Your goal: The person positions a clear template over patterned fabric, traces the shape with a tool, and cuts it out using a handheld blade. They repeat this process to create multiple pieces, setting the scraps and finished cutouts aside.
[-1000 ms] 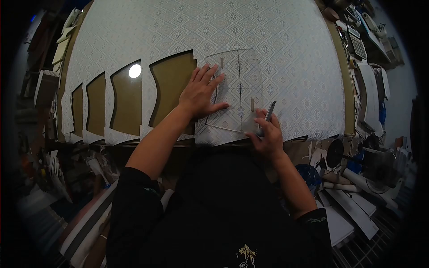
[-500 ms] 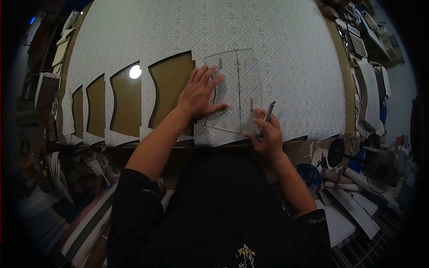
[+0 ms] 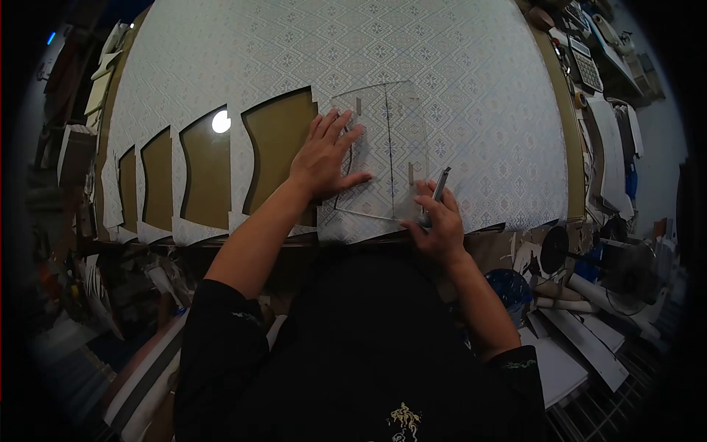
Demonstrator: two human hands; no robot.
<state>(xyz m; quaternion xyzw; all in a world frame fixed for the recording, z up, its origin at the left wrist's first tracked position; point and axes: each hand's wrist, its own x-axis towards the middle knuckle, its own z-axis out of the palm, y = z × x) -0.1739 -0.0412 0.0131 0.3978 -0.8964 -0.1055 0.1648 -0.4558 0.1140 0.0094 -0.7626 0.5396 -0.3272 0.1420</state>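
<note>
At six o'clock on the patterned fabric [image 3: 456, 81], my left hand [image 3: 324, 158] presses flat, fingers spread, on the clear template [image 3: 390, 140], which is stiff, likely slippery and best pinned from above. At its five o'clock corner my right hand [image 3: 440, 225] clenches a slim knife [image 3: 440, 184].

Head-worn camera – forward-down, close over fabric [image 3: 456, 74]
</note>
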